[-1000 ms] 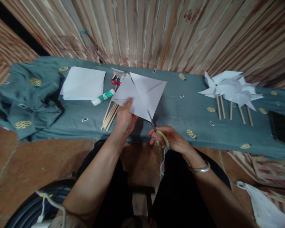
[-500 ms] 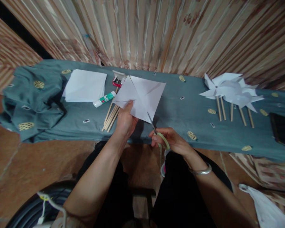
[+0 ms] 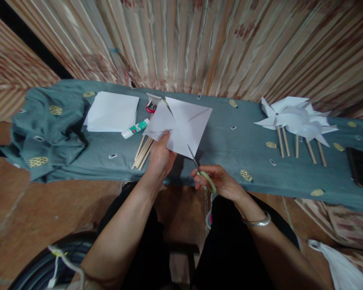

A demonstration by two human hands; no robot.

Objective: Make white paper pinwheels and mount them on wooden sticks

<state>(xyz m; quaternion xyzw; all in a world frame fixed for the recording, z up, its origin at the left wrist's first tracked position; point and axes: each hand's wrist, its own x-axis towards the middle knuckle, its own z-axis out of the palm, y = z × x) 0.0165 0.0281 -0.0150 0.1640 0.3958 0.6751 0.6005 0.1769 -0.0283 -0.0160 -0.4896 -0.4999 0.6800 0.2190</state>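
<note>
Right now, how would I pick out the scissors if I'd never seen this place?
Find the long blue-green cloth, then the right hand at its near edge, whose arm wears a silver bangle. That hand holds the scissors, blades at the near corner of a white sheet. Dark metal blades and a pale green handle set them apart from that plain paper.

1. Left bare hand: the fingers beneath the white square paper sheet are hidden.
2. Slim pale wooden sticks: partly covered by that sheet, so their count is unclear.
3. Green-handled metal scissors: grip partly hidden by the right bare hand.
4. White paper pinwheels: overlapping, they obscure one another.
5. Small red-and-white box: metallic contents too small to identify.
6. Flat black rectangular device: cut by the right edge.
7. White bag-like item: cut by the bottom edge.
</note>
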